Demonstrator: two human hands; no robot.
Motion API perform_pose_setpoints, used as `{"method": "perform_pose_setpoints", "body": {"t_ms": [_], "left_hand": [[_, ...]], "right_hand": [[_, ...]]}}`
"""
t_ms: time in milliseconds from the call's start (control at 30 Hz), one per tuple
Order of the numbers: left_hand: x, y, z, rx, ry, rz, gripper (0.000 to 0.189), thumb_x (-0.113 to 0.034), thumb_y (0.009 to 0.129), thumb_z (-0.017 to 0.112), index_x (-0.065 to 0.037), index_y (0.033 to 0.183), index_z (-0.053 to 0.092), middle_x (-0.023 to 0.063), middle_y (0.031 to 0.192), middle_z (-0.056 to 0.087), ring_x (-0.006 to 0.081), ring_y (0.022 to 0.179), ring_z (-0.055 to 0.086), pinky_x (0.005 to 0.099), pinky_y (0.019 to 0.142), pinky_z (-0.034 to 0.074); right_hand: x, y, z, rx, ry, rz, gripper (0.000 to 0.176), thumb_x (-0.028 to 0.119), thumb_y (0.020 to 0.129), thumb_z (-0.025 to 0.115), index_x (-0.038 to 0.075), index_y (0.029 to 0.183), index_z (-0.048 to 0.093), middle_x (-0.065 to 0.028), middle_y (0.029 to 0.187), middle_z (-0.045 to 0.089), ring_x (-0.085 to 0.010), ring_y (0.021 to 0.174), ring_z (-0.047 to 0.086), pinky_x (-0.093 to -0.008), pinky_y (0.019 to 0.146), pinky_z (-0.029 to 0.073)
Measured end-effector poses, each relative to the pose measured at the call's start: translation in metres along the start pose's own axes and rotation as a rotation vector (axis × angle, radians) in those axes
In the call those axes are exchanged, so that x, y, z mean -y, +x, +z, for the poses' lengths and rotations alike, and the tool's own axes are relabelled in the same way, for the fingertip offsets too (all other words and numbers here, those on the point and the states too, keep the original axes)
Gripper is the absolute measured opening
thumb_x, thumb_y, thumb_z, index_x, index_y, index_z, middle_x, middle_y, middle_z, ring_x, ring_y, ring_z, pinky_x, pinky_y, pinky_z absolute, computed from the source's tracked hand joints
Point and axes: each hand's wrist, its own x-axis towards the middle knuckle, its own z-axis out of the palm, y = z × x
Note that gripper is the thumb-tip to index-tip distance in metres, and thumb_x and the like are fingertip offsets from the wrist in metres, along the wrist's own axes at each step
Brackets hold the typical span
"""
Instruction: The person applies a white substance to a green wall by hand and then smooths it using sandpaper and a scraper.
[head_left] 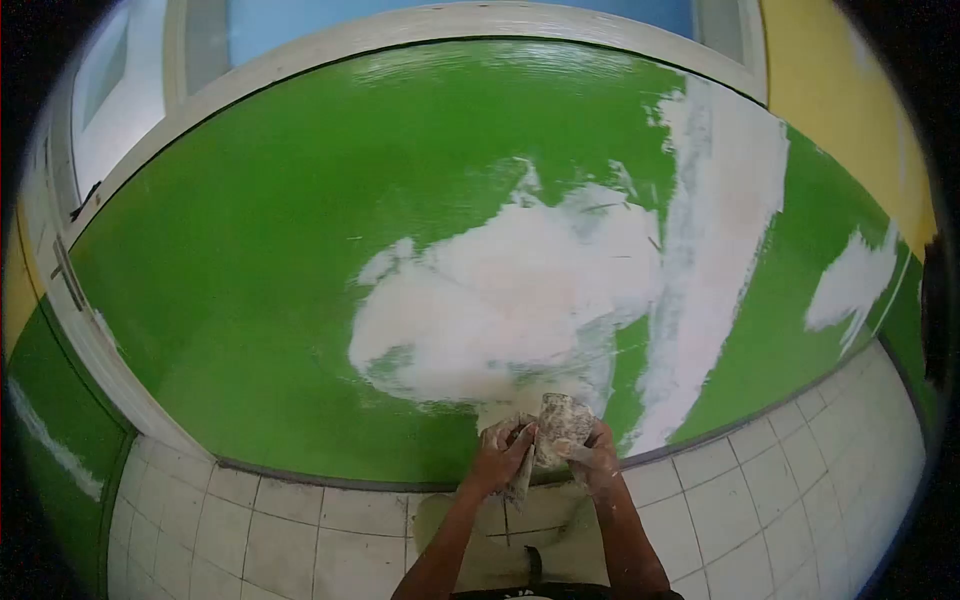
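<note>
My left hand [503, 452] is closed on a thin, pale-smeared piece that hangs downward at the lower middle. Beside it, my right hand [594, 455] grips a grey-white, crusted flat piece [564, 418] that rises above the fingers. The two hands are close together and the pieces meet between them; where one ends and the other starts is hard to tell. Both hands have white smears. Behind them stands a green wall [250, 260] with a broad white patch [490, 300] and a white vertical band [715, 230].
White floor tiles [365, 515] run along the wall's foot. A pale ledge [480, 20] crosses the top, and a yellow wall section [830, 90] is at the upper right. A smaller white patch [853, 282] marks the right side. Below the hands is a pale object [435, 520], partly hidden.
</note>
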Motion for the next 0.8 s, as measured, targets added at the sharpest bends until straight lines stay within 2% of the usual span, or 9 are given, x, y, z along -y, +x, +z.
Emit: {"method": "perform_pose_setpoints", "body": {"t_ms": [133, 233, 367, 500, 567, 600, 633, 667, 800], "left_hand": [[0.022, -0.003, -0.005, -0.349, 0.175, 0.196, 0.038, -0.032, 0.093, 0.06, -0.006, 0.121, 0.062, 0.0221, 0.116, 0.061, 0.0325, 0.112, 0.056, 0.046, 0.097, 0.043], [-0.016, -0.013, -0.043, -0.387, 0.032, 0.191, 0.035, -0.03, 0.093, 0.06, -0.003, 0.116, 0.063, 0.0208, 0.104, 0.066, 0.0317, 0.099, 0.062, 0.0438, 0.087, 0.049], [0.004, -0.019, -0.073, -0.47, -0.016, 0.009, 0.03, -0.027, 0.094, 0.061, -0.001, 0.109, 0.065, 0.0126, 0.089, 0.07, 0.0207, 0.077, 0.064, 0.0362, 0.074, 0.05], [-0.016, -0.028, -0.097, -0.572, -0.212, 0.162, 0.035, -0.03, 0.094, 0.063, 0.003, 0.105, 0.066, 0.0151, 0.085, 0.071, 0.0191, 0.069, 0.065, 0.0345, 0.065, 0.052], [-0.019, -0.029, -0.099, -0.567, -0.336, 0.015, 0.032, -0.028, 0.093, 0.064, 0.003, 0.103, 0.067, 0.0146, 0.086, 0.071, 0.015, 0.072, 0.064, 0.0332, 0.066, 0.051], [-0.014, -0.027, -0.099, -0.577, -0.324, 0.023, 0.032, -0.028, 0.093, 0.064, 0.003, 0.103, 0.067, 0.0146, 0.086, 0.071, 0.015, 0.072, 0.064, 0.0332, 0.066, 0.051], [-0.007, -0.024, -0.096, -0.595, -0.279, 0.048, 0.033, -0.028, 0.093, 0.065, 0.003, 0.102, 0.067, 0.0142, 0.086, 0.071, 0.0144, 0.072, 0.063, 0.0325, 0.066, 0.051], [-0.001, -0.021, -0.093, -0.607, -0.236, 0.067, 0.034, -0.029, 0.092, 0.066, 0.004, 0.101, 0.067, 0.0138, 0.086, 0.071, 0.0137, 0.073, 0.063, 0.0319, 0.066, 0.051], [-0.014, -0.012, -0.109, -0.705, -0.115, 0.064, 0.04, -0.033, 0.085, 0.074, 0.003, 0.101, 0.067, 0.0117, 0.077, 0.065, 0.0173, 0.07, 0.061, 0.0327, 0.065, 0.05]], "right_hand": [[0.015, 0.008, 0.031, 0.145, -0.598, -0.118, 0.019, 0.001, 0.08, 0.066, -0.002, 0.099, 0.066, -0.0064, 0.096, 0.069, -0.0131, 0.081, 0.062, -0.0308, 0.068, 0.05], [0.031, 0.015, 0.045, -0.014, -0.464, -0.414, 0.01, 0.0, 0.083, 0.063, -0.005, 0.092, 0.066, -0.008, 0.092, 0.068, -0.0158, 0.078, 0.062, -0.0319, 0.066, 0.048], [0.098, 0.058, 0.063, -0.429, -1.127, -0.997, 0.039, -0.004, 0.086, 0.052, -0.008, 0.125, 0.056, -0.0236, 0.12, 0.063, -0.0327, 0.109, 0.064, -0.0375, 0.093, 0.049], [0.149, 0.135, 0.089, -0.479, -1.269, -1.403, 0.052, -0.006, 0.087, 0.041, -0.007, 0.139, 0.043, -0.0263, 0.148, 0.039, -0.0378, 0.14, 0.035, -0.0457, 0.117, 0.023], [0.128, 0.18, 0.11, -0.454, -0.828, -1.353, 0.052, 0.001, 0.092, 0.037, -0.005, 0.143, 0.039, -0.025, 0.15, 0.037, -0.0379, 0.142, 0.03, -0.0453, 0.119, 0.017], [0.097, 0.219, 0.082, -0.698, -1.301, -1.478, 0.05, 0.014, 0.099, 0.036, -0.001, 0.147, 0.035, -0.0224, 0.151, 0.035, -0.0352, 0.143, 0.029, -0.0452, 0.118, 0.022], [0.074, 0.216, 0.118, -0.417, -0.839, -1.426, 0.054, 0.009, 0.093, 0.036, -0.004, 0.145, 0.037, -0.0252, 0.153, 0.031, -0.0383, 0.144, 0.026, -0.0465, 0.12, 0.014], [0.065, 0.183, 0.135, -0.431, -1.224, -1.406, 0.054, 0.009, 0.091, 0.04, -0.007, 0.142, 0.04, -0.0263, 0.152, 0.031, -0.0384, 0.144, 0.026, -0.0498, 0.119, 0.016], [0.011, 0.153, 0.095, -0.176, -1.457, -1.338, 0.049, 0.015, 0.094, 0.037, -0.008, 0.137, 0.046, -0.0304, 0.145, 0.039, -0.0442, 0.141, 0.031, -0.0597, 0.114, 0.02]]}}
